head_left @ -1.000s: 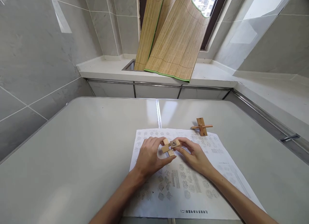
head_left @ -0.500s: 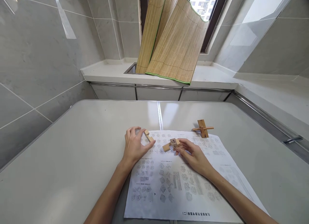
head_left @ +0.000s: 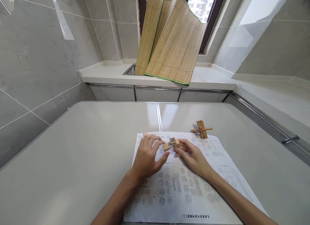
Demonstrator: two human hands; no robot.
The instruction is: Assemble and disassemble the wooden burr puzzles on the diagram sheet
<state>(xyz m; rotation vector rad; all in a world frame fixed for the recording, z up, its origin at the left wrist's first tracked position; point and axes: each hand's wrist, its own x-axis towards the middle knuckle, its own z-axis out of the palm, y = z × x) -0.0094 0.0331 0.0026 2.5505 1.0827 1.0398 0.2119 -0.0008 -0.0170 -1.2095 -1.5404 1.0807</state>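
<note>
Between the fingers of my right hand (head_left: 190, 151) is a small group of light wooden puzzle blocks (head_left: 173, 142), the front one with a dark mark on its face. My left hand (head_left: 150, 154) holds nothing; its thumb and fingers are apart, close to the left end of those blocks. Whether its fingertips touch them I cannot tell. Behind my left hand, a loose wooden block (head_left: 145, 134) lies at the far edge of the printed sheet (head_left: 208, 173), mostly hidden by the fingers.
Beyond the sheet's far right part sits a cross-shaped wooden piece (head_left: 201, 129) with a thin rod. A light table (head_left: 72, 154) spreads under everything. Past its far edge is a white ledge (head_left: 104, 73) with a bamboo mat (head_left: 174, 47) hanging over it.
My left hand has let go of the notched wooden block, leaving it at the sheet's far edge, and moved right toward the blocks in my right hand. The right hand stays nearly still.
</note>
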